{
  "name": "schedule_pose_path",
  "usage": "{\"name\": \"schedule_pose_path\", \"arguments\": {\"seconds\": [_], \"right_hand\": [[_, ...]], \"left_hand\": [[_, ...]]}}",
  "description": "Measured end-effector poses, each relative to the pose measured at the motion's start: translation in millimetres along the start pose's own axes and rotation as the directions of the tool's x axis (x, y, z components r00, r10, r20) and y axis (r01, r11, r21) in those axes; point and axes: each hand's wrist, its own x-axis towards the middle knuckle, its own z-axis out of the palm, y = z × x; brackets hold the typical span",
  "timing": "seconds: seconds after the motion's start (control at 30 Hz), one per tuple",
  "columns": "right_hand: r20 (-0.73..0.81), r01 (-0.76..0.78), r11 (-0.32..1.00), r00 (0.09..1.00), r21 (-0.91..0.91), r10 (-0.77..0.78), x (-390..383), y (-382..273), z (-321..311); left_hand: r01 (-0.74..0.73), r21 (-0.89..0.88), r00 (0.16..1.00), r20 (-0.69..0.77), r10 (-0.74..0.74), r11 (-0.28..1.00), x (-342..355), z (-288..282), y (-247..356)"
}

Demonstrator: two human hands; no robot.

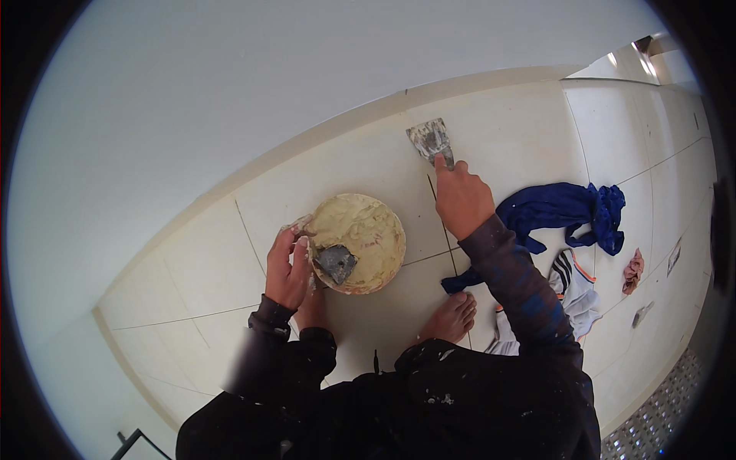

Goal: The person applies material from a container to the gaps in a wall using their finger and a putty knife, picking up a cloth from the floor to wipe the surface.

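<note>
My right hand [464, 198] grips a putty knife [431, 140] whose wide blade is smeared with pale putty. It is held out over the tiled floor, towards the wall. Left of centre stands a round bucket [400, 257] filled with cream-coloured putty [356, 222]. My left hand [287, 268] is closed at the left side of its rim, with whitish smears about the fingers. A dark grey blade-like piece [336, 263] rests in the putty beside those fingers; whether it has a handle is hidden.
A white wall [230, 84] with a low skirting runs along the far side. On the right lie a dark blue garment [556, 207], a white striped garment [579, 295] and a crumpled pink cloth [633, 271]. My bare foot [452, 318] is near the blue cloth.
</note>
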Motion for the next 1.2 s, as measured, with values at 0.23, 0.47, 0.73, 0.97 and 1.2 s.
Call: {"name": "schedule_pose_path", "arguments": {"seconds": [0.23,0.47,0.73,0.97,1.2], "right_hand": [[-0.061,0.087,0.995,0.995,0.057,-0.084,-3,16,-35],[-0.103,0.078,0.976,0.993,0.202,-0.057,5,-12,-20],[-0.058,0.154,0.962,0.988,0.225,-0.145,14,-13,-19],[-0.062,0.022,0.954,0.998,0.298,-0.003,18,-42,2],[-0.052,-0.068,0.97,0.995,0.233,0.083,26,-58,-1]], "left_hand": [[0.053,-0.094,0.998,-0.015,-0.055,0.994,-7,-1,-13],[0.029,-0.061,1.0,0.013,-0.028,0.998,-6,0,-15],[0.059,-0.075,0.998,-0.003,-0.059,0.995,-9,-2,-15],[0.049,-0.05,0.999,0.013,-0.048,0.998,-6,0,-17],[0.009,-0.04,1.0,-0.003,-0.009,0.999,-3,4,-18]]}}
